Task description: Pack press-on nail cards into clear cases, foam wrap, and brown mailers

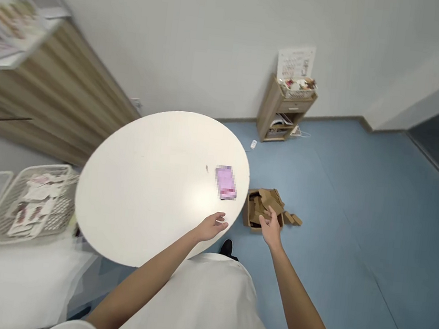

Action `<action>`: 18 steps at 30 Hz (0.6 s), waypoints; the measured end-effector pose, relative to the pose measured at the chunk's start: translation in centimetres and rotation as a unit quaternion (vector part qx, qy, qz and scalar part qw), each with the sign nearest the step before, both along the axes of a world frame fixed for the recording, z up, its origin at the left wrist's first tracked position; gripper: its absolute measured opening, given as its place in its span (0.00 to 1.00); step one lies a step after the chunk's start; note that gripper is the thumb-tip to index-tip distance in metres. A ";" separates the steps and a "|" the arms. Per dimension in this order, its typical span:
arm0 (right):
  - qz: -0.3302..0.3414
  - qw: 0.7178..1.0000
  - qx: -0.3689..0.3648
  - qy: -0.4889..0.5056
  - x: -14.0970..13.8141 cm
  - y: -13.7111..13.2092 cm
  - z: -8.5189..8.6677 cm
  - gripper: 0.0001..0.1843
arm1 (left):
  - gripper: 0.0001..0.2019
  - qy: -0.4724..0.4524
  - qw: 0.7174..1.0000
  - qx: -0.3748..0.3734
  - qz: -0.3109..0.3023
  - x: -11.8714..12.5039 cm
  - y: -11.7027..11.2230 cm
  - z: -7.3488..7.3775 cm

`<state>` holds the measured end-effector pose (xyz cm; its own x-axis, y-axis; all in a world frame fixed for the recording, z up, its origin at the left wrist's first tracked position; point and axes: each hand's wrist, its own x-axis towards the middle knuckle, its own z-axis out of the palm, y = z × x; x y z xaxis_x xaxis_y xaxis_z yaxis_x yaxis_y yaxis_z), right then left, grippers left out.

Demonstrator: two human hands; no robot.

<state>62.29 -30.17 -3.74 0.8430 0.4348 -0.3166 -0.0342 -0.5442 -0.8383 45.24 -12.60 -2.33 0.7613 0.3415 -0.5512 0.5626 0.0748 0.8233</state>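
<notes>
A round white table (pixel 140 192) stands in front of me. A small pink card-like thing (pixel 226 182) lies near its right edge, with a tiny dark speck beside it. My left hand (pixel 212 226) hovers over the table's near right edge, fingers loosely curled and apart, holding nothing. My right hand (pixel 271 228) reaches out past the table, fingers spread and empty, above an open cardboard box (pixel 264 208) of brown cardboard pieces on the blue floor.
A small wooden cabinet (pixel 282 110) with a basket and a sign on top stands against the far wall. White baskets (pixel 24 205) holding packets sit at the left. A wood-panelled counter (pixel 52 98) runs behind the table. A dark doorway is at the right.
</notes>
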 end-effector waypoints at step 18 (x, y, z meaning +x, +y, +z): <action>0.395 0.907 0.020 0.143 -25.7 22.2 3.6 0.21 | 0.30 0.018 0.954 0.057 0.293 -29.1 9.4 0.9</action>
